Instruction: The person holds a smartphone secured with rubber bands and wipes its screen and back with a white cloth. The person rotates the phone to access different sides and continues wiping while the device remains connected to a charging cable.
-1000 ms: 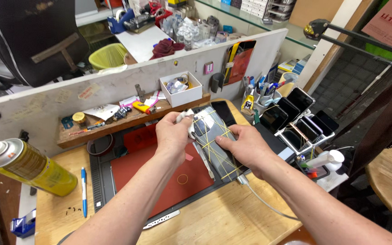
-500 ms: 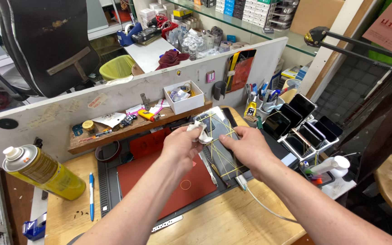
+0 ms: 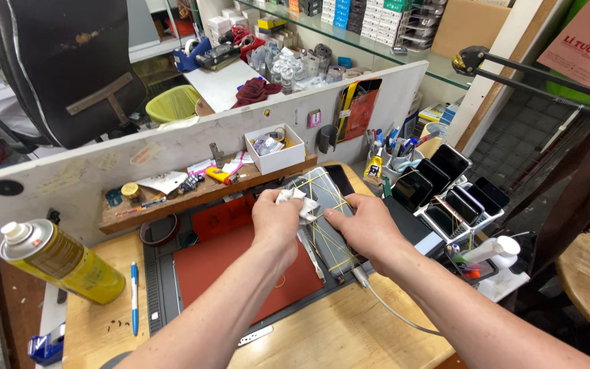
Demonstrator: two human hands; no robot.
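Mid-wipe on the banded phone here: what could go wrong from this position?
The left hand rubs a white cloth over the phone; it could snag the yellow rubber bands and shift them. The cable plugged into the phone's near end runs under the right hand, so a tug may strain the plug. The phone rack stands close to the right forearm and might get bumped.
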